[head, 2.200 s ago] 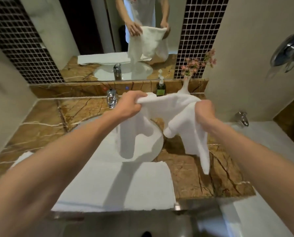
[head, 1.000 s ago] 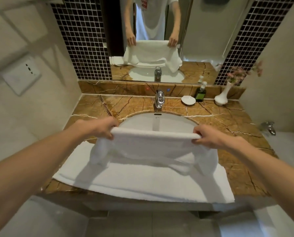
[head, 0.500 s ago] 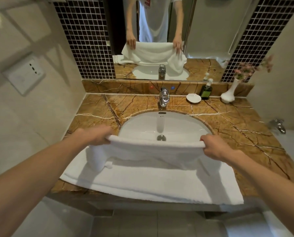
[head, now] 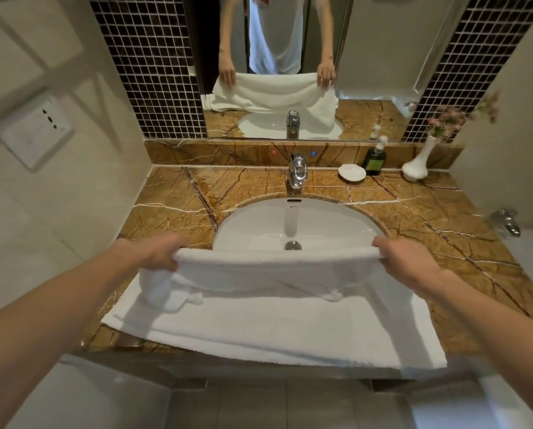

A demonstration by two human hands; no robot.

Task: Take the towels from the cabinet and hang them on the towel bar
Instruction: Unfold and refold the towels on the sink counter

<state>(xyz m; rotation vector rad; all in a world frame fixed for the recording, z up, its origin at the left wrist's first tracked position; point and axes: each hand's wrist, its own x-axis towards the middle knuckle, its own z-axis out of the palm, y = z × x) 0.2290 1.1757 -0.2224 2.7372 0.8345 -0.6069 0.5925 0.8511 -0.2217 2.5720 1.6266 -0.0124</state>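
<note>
I hold a white towel point(head: 274, 269) stretched out flat between both hands, over the front rim of the sink. My left hand point(head: 161, 252) grips its left end and my right hand point(head: 406, 261) grips its right end. The towel's lower part hangs down and rests on a second white towel point(head: 274, 332) that lies spread flat along the front of the counter. Neither a towel bar nor a cabinet shows in the head view.
The white sink point(head: 299, 224) sits in a brown marble counter point(head: 172, 196) with a chrome tap point(head: 297, 173). At the back right stand a soap dish point(head: 351, 173), a dark pump bottle point(head: 376, 161) and a white vase point(head: 416, 168). A mirror point(head: 274, 57) reflects me. Walls close both sides.
I have pulled the bunched towel out straight between both hands and lowered it toward the counter's front. The view has swung left to centre on the sink.
</note>
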